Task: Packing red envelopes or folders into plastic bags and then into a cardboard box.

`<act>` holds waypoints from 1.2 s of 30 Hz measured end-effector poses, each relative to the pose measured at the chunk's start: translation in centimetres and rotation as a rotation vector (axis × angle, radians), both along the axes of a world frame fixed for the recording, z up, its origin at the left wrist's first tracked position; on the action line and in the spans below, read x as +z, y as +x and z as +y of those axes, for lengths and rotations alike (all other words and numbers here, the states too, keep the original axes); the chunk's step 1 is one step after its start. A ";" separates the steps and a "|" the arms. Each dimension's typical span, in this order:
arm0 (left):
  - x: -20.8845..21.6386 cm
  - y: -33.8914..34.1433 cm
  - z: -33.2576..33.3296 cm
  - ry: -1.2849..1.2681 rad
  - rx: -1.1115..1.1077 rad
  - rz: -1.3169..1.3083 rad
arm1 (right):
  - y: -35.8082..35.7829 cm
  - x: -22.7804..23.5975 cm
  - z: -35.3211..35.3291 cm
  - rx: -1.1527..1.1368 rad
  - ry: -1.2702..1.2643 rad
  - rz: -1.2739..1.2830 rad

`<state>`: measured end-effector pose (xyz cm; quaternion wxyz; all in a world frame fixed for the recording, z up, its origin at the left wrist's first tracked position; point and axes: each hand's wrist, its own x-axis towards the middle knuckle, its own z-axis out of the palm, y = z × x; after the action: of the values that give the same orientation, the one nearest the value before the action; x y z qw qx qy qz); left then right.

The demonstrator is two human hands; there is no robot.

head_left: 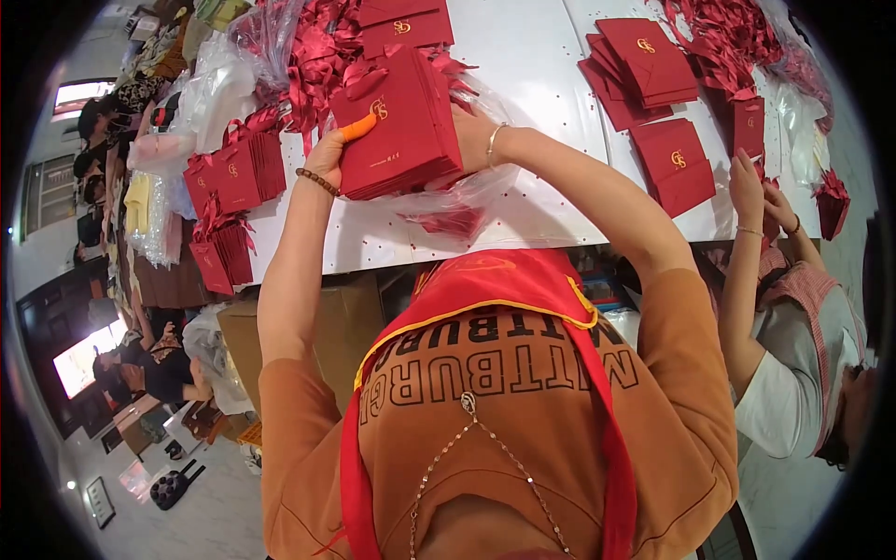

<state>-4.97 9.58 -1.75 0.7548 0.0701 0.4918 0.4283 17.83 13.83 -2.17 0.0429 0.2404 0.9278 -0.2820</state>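
Observation:
A thick stack of small red paper gift bags (411,140) with gold emblems and red ribbon handles is tilted up over the white table. My left hand (338,149) grips its left side, an orange finger cot on the thumb, which presses on the front bag. At the stack's right edge is my right hand (478,138), its fingers hidden behind the bags. Beneath the stack lies a clear plastic bag (467,201) with something red under or inside it. More red bags (403,28) with a similar emblem lie just beyond the stack.
Bundles of red bags (235,173) stand at the table's left edge, near clear plastic wrapping (210,84). Loose red ribbons (313,56) heap up behind. Other bag stacks (649,61) lie to the right, where a co-worker's hands (747,191) handle something red. A cardboard box (308,331) sits below the edge.

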 end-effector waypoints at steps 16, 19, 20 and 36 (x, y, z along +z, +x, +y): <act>0.1 0.7 -0.1 0.096 -0.098 0.186 | 3.8 -4.0 1.8 -0.737 -0.674 0.569; 0.2 0.4 -0.2 0.091 -0.106 0.188 | 2.5 -2.3 -1.9 -0.808 -0.931 0.557; 0.2 0.4 -0.2 0.083 -0.118 0.183 | 1.6 -2.4 -3.2 -0.814 -0.929 0.560; 0.9 2.0 0.2 0.190 -0.221 0.370 | 0.3 -5.1 -3.7 -0.936 -0.900 0.980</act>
<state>-2.92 9.81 -0.89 0.6840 0.2716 0.5688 0.3672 18.11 10.16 -7.28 -0.3978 0.4123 0.4423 -0.6900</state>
